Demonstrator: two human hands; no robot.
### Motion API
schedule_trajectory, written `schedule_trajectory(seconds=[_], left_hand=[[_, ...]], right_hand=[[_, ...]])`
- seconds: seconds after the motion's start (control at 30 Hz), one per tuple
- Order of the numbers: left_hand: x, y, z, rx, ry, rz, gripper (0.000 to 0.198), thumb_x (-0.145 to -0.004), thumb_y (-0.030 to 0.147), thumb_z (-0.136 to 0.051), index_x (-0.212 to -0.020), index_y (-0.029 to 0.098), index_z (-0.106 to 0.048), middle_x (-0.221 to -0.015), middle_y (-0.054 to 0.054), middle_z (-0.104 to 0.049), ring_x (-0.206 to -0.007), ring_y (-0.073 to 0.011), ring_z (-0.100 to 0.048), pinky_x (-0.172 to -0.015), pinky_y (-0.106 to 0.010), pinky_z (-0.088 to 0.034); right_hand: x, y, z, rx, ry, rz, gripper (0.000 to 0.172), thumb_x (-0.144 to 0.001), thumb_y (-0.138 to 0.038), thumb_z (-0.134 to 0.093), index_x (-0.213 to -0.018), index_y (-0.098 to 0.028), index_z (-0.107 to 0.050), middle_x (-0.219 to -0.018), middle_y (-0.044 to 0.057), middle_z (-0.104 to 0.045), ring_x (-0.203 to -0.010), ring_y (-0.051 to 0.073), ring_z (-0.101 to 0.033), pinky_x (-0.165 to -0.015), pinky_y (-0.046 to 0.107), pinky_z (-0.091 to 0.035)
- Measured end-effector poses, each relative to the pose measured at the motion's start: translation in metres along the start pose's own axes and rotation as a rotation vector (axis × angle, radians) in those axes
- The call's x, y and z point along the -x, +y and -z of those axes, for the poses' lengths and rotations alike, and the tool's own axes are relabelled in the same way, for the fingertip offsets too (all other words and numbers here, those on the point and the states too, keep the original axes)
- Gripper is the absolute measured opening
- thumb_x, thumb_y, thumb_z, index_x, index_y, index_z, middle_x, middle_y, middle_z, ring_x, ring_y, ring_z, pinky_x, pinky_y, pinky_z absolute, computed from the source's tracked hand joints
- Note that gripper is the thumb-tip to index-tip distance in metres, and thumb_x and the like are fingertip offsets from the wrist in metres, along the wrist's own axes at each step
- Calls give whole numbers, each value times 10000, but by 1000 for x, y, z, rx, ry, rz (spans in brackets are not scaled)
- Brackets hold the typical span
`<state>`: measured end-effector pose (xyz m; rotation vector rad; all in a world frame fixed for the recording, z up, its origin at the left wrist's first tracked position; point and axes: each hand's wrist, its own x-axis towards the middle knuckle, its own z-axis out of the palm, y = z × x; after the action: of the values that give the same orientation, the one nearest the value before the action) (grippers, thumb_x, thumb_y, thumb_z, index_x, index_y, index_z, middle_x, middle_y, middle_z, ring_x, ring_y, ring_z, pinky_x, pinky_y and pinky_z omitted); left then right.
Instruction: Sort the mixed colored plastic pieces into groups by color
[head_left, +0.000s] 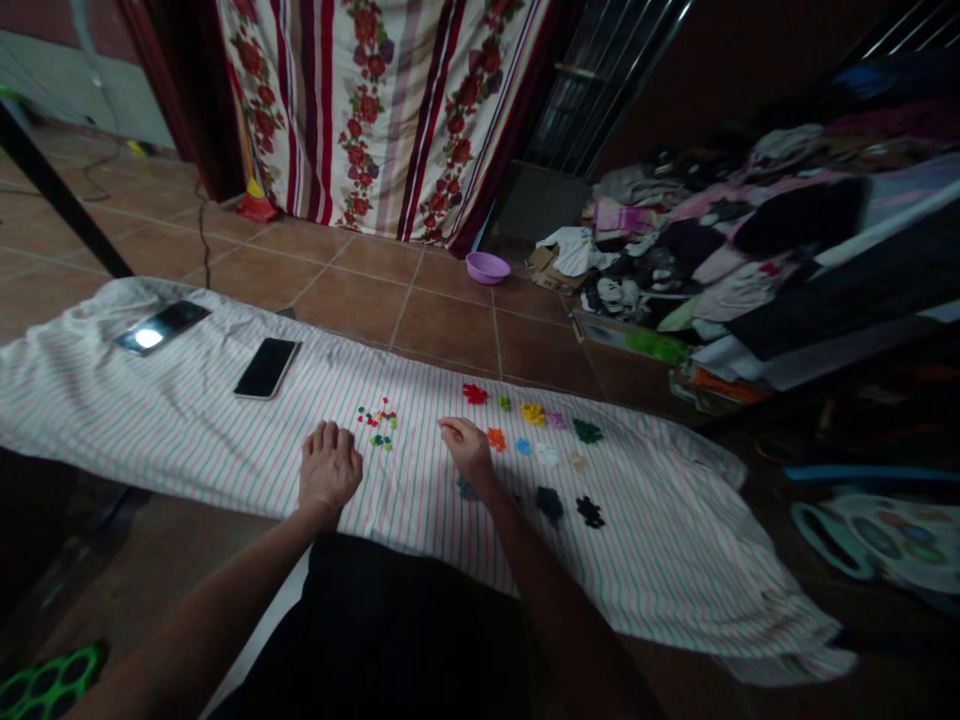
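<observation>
My left hand [328, 467] rests knuckles-up on a striped cloth [187, 430], its fingers curled under, just left of a small mixed scatter of coloured beads [377, 420]. My right hand [466, 447] has its fingertips pinched together; whatever it holds is too small to see. To its right lie small sorted piles by colour: red [474, 393], yellow [532, 413], orange [496, 438], green [587, 431] and two dark piles [570, 507].
Two phones [267, 367] [163, 326] lie on the cloth's left part, one with its screen lit. A purple bowl [487, 267] sits on the tiled floor beyond. A heap of clothes [735, 250] fills the right side. A floral curtain [382, 110] hangs behind.
</observation>
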<state>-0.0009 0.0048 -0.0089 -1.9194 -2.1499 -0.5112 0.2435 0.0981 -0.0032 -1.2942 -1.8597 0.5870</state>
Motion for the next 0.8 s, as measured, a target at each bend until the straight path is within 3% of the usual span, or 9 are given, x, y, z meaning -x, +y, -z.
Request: schedule_trajectory(seconds=[0.13,0.33,0.57,0.8], left_hand=[[0,0,-1,-2,8,-6,265,-874,255,-409,-1000,130,-606,-1222,-183,-572,-1226,-336,-471,-990,-459,-361],[0,-1,0,-11,11,-13,265,-877,264,-403,-994,132,-599,-1212,-181,-571,-1220,-333,-473,-983,-454,-366],[0,-1,2,5,-11,-13,258,-869,268,-418,-1002,132,-593,-1201,-179,-565,-1220,-339,-469,-987,-458,-363],[0,-1,1,24,-6,-3,259,-871,264,-411,-1000,134,-595,-1192,-180,-568,-1224,-338,-467,-993,-465,-356]], right_hand=[[6,-13,-32,-45,-111,48,218,-837,-214,-513,-902,-221,-721,-848,41,-701,-778,157,-652,-722,266,-517],[11,-30,-64,-32,-171,53,224,-846,-173,-543,-977,-223,-717,-878,36,-681,-747,140,-637,-717,253,-521],[8,-44,-75,129,-238,104,275,-866,-125,-529,-1033,-237,-717,-957,45,-677,-882,156,-634,-836,263,-499],[5,-52,-76,269,-304,49,271,-869,-129,-522,-1016,-241,-719,-945,43,-671,-878,159,-627,-809,253,-481]])
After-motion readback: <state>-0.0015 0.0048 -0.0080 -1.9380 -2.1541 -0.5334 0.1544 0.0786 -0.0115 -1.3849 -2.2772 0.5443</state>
